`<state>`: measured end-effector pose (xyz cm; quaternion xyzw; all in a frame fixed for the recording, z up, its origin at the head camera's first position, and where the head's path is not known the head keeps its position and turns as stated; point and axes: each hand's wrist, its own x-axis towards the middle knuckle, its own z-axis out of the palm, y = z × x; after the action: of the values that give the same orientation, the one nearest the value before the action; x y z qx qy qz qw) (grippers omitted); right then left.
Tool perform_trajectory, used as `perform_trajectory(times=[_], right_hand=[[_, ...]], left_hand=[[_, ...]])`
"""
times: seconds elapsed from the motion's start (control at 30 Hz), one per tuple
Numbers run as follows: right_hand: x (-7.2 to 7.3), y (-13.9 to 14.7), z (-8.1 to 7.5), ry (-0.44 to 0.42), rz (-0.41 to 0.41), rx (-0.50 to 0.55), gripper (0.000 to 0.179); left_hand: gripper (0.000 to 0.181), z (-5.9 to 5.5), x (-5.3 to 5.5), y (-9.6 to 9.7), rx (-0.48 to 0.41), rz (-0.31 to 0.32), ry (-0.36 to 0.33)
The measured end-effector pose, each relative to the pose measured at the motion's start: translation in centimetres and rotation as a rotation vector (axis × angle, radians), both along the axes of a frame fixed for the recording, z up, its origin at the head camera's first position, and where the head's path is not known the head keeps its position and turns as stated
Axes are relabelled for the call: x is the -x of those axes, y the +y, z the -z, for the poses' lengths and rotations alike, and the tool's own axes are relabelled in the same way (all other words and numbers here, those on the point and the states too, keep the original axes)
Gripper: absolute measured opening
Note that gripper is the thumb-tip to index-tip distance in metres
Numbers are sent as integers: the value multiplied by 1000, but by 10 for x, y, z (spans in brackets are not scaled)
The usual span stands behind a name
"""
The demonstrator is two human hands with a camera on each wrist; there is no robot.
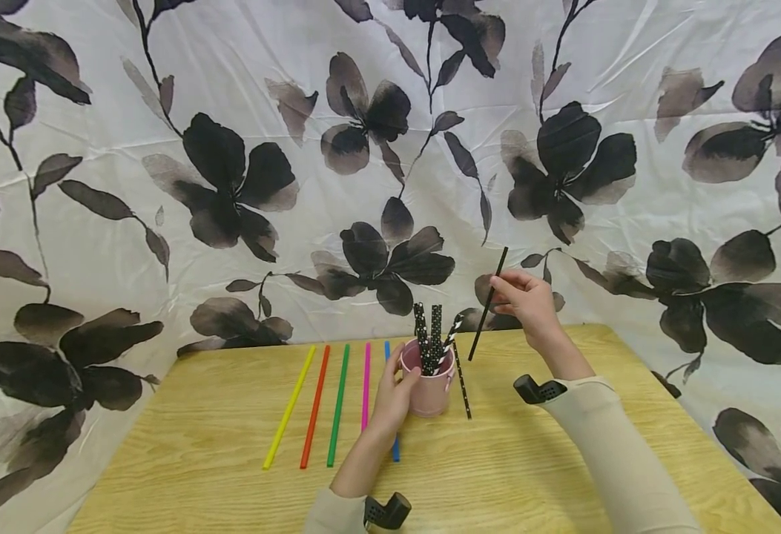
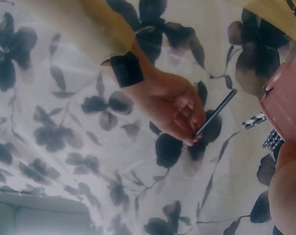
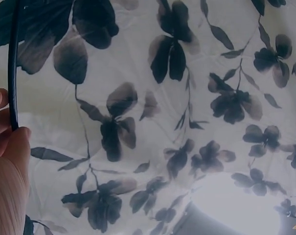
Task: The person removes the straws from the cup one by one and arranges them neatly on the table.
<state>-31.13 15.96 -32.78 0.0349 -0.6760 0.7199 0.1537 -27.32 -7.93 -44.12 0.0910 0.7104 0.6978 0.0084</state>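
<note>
My left hand [image 1: 392, 397] holds a small pink bucket [image 1: 430, 399] on the table from its left side, thumb at the rim. Several black-and-white patterned straws [image 1: 436, 334] stand in the bucket, dotted ones and a striped one [image 1: 452, 334] leaning right. Up and to the right of it, my right hand [image 1: 529, 300] pinches a plain black straw [image 1: 482, 325] between thumb and fingers, tilted, clear of the bucket. In the right wrist view the same black straw [image 3: 13, 63] runs along the left edge. A dotted black straw [image 1: 463, 386] lies just right of the bucket.
Left of the bucket, yellow [image 1: 288, 408], red [image 1: 315, 408], green [image 1: 339, 408], pink [image 1: 366, 386] and blue [image 1: 396, 449] straws lie in a spaced row on the wooden table [image 1: 196, 437]. Behind the table hangs a floral cloth [image 1: 283, 44].
</note>
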Motion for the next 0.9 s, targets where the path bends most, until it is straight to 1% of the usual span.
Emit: perform_trajectory(times=[0.13,0.2,0.33,0.43,0.5,0.67,0.73,0.77,0.87,0.9], right_hand=[[1,3,6,-29,-3,-22,37],[2,4,10,-45,0,-44,39],[4,6,24,-71,12,-101,39],[8,8,36,-86,20,-136,41],[12,10,44,-85,20,-160,44],[22,12,62,-90,20,-200,44],[26,12,68,-109,19,-207,42],[27,12,71,-118,17,-210,40],[30,11,81,-146,11,-224,37],[31,11,85,-155,12,-234,36]], left_hand=[[53,1,0,1,0,-9,14],[53,1,-1,1,-4,-10,7],[53,2,-3,2,-10,-18,5],[53,3,-4,2,-5,-21,18],[53,-5,-9,2,-6,-15,19],[52,-5,-7,3,-13,-17,5],[52,2,-1,3,-9,-23,8],[52,3,0,3,-6,-27,12],[53,2,1,3,0,-28,10],[53,-1,0,3,-1,-25,11]])
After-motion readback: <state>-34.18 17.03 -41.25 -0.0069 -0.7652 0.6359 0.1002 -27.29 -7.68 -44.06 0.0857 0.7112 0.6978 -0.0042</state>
